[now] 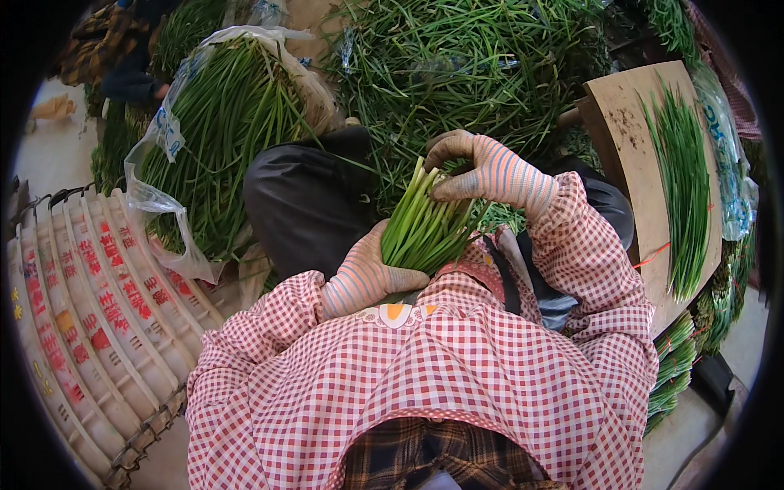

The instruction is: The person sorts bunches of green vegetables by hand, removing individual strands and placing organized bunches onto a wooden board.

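Observation:
My left hand, in a striped knit glove, is wrapped around a bunch of garlic chives in front of my chest. The pale stem ends of the bunch point up and away from me. My right hand, in a matching glove with soiled fingers, is bent over those ends. Its thumb lies against the stalks and its fingers curl beside the tips. Whether it pinches any stalk is hard to make out. The leafy lower part of the bunch is partly hidden by my sleeve and lap.
Loose chives are heaped ahead. On the left, a plastic bag holds more, near a plastic crate bearing writing. To the right, a board carries a chive bundle and a red tie. Another person's leg shows at upper left.

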### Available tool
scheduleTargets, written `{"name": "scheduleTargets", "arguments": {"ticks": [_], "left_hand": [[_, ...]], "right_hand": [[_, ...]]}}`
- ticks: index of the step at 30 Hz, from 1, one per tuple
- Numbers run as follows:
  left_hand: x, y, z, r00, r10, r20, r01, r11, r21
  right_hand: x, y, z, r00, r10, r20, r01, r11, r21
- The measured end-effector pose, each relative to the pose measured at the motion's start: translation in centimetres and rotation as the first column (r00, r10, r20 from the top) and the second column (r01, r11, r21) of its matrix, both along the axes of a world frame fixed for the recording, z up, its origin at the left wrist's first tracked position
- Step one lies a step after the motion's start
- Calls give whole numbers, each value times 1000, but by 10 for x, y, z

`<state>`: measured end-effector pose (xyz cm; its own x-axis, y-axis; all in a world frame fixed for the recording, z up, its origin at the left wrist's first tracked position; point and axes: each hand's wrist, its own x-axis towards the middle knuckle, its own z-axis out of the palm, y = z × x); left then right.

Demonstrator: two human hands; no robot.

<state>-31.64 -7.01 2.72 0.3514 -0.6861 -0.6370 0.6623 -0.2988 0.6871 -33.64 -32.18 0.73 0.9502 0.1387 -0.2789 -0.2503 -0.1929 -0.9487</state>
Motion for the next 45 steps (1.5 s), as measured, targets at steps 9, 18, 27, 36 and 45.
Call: {"name": "scheduleTargets", "arguments": {"ticks": [9, 18, 27, 36, 45], "left_hand": [[2, 2, 0, 999, -14, 29, 13, 1000, 23], [8, 0, 7, 995, 18, -97, -19, 1000, -10], [7, 5, 5, 996, 40, -83, -41, 999, -14], [-1, 6, 0, 999, 35, -6, -35, 999, -19], [5, 4, 9, 990, 55, -133, -55, 998, -1]], "right_hand": [[-8, 20, 1, 998, -63, -25, 65, 995, 70], [5, 23, 2, 968, 128, 217, -31, 914, -404], [-15, 2, 27, 969, -240, 53, 241, 971, -5], [-47, 45, 14, 983, -65, -173, 44, 992, -119], [-14, 22, 16, 991, 69, 112, 15, 788, -615]]}}
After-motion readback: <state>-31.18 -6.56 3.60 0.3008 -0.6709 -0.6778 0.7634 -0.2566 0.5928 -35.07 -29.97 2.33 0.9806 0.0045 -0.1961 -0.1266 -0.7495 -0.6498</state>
